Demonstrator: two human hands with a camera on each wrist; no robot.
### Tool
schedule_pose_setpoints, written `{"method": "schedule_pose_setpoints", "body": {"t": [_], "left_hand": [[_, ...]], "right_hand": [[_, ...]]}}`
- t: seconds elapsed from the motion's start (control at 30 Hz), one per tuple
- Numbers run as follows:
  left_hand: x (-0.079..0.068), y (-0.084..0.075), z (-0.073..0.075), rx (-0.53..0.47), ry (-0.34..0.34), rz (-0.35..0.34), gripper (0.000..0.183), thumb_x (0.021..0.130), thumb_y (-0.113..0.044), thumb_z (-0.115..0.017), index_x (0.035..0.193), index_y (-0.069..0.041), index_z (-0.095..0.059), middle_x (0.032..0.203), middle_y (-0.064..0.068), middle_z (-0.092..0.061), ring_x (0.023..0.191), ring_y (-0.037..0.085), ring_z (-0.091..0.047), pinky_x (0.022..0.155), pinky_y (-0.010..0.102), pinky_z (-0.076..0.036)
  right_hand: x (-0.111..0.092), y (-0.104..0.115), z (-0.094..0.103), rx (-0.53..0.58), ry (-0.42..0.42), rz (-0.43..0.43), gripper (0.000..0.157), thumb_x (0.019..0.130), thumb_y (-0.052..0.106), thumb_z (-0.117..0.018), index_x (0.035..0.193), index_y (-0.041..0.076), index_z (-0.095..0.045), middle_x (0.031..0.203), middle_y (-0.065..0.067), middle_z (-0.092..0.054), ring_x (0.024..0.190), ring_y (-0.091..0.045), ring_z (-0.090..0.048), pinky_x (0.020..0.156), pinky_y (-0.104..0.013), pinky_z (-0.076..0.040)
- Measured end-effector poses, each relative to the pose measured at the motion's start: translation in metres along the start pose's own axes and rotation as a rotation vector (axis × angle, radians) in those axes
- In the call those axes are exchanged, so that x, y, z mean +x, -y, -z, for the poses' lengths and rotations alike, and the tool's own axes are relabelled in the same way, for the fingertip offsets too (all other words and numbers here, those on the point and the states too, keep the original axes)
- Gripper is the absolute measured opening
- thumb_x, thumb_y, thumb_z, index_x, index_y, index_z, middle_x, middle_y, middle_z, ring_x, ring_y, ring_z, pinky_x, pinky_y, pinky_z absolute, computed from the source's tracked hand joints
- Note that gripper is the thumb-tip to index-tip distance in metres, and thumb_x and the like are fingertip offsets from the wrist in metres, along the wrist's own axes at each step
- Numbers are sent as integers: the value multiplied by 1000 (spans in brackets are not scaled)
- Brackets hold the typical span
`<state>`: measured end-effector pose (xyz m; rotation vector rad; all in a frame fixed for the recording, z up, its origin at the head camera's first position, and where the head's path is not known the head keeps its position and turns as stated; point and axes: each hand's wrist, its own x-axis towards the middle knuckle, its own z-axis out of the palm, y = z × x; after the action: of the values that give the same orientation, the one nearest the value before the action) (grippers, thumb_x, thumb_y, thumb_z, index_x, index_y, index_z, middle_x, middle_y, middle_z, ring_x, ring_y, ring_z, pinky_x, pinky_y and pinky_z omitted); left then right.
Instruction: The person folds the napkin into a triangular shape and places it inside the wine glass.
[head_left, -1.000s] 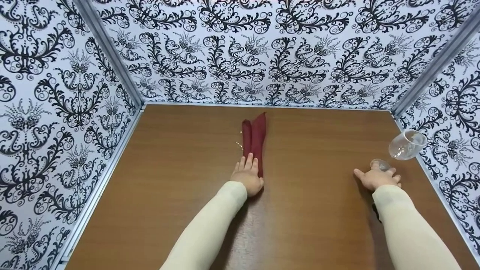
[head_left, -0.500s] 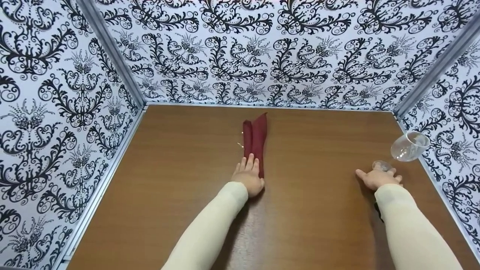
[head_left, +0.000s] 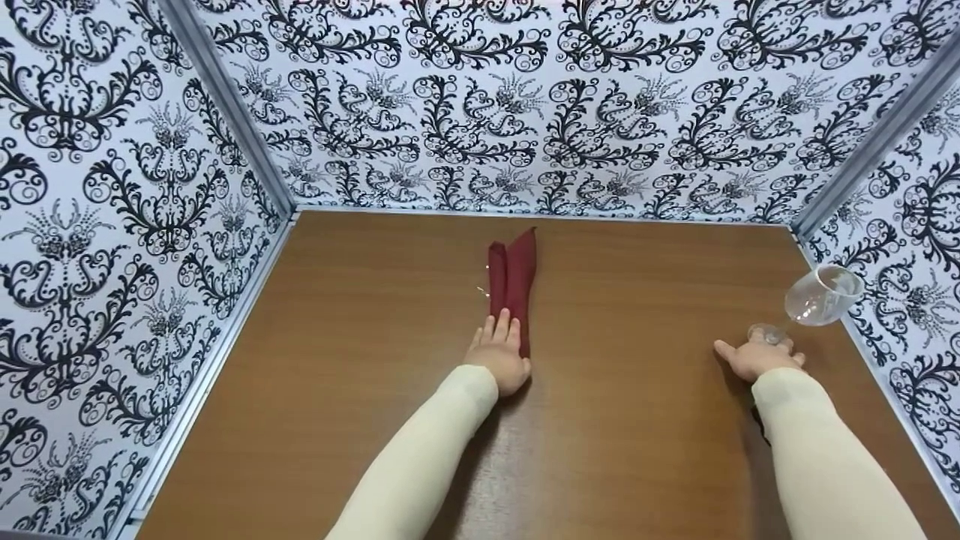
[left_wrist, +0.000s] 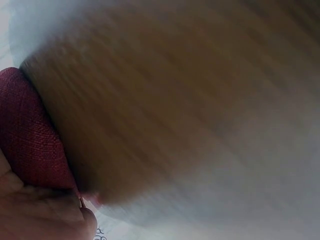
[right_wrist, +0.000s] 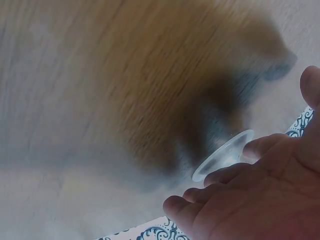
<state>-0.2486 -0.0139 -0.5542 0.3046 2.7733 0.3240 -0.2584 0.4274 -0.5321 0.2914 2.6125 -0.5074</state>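
A folded dark red cloth napkin point(head_left: 516, 277) lies lengthwise near the middle of the wooden table. My left hand point(head_left: 498, 361) rests on its near end with the fingers extended forward. In the left wrist view the woven napkin point(left_wrist: 32, 132) meets the hand point(left_wrist: 42, 212); most fingers are out of sight there. On the right stands a clear stemmed glass point(head_left: 821, 297). My right hand point(head_left: 763, 358) reaches its foot, fingers spread and nearly straight. The right wrist view has the round glass foot point(right_wrist: 222, 156) against the fingers of the right hand point(right_wrist: 265, 195).
Patterned black-and-white panels surround the wooden table point(head_left: 360, 315), with a back wall point(head_left: 540, 105), a left wall point(head_left: 97, 247) and a right wall point(head_left: 930, 247). The glass stands close to the right edge. A few shiny specks point(head_left: 484, 291) lie beside the napkin.
The whole head view has shifted slightly, so everything sits a little further right and lower. Both hands, the napkin and the glass keep their places relative to the table.
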Motion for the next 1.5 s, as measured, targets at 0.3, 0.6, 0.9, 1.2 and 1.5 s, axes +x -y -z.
{"method": "schedule_pose_setpoints", "body": {"t": [0.3,0.6,0.9,1.2,1.5], "left_hand": [[2,1,-3,-1,1,-6,78,106,-47,-46,170,-14,-16,180,5,-1,166,33,-5,135,47,-10],[11,3,-10,-7,13,10,80,105,-48,-46,171,-17,-13,180,2,2,166,31,-1,135,47,-9],[5,1,-4,-11,-2,4,78,106,-45,-47,171,-14,-16,180,4,-1,166,32,-4,135,46,-10],[11,3,-9,-16,-12,3,78,106,-46,-47,171,-15,-16,180,4,-1,166,32,-4,135,47,-10],[6,1,-5,-13,6,6,79,106,-46,-47,171,-15,-15,180,4,0,166,32,-2,135,47,-8]], "right_hand": [[4,-3,-3,28,20,-16,121,101,73,-41,153,-25,6,147,-63,14,135,-85,10,116,-84,-3],[-1,7,-4,26,51,-20,122,102,72,-42,152,-25,13,143,-65,20,137,-84,11,118,-82,-6],[0,22,-12,-7,39,4,116,103,67,-44,155,-23,8,147,-63,17,139,-82,4,116,-83,-15],[3,43,-20,-1,51,28,114,104,65,-46,158,-18,12,148,-60,23,142,-79,10,118,-82,-11],[-2,70,-30,-54,54,68,110,105,64,-45,159,-18,6,152,-57,22,144,-77,8,119,-81,-10]]}}
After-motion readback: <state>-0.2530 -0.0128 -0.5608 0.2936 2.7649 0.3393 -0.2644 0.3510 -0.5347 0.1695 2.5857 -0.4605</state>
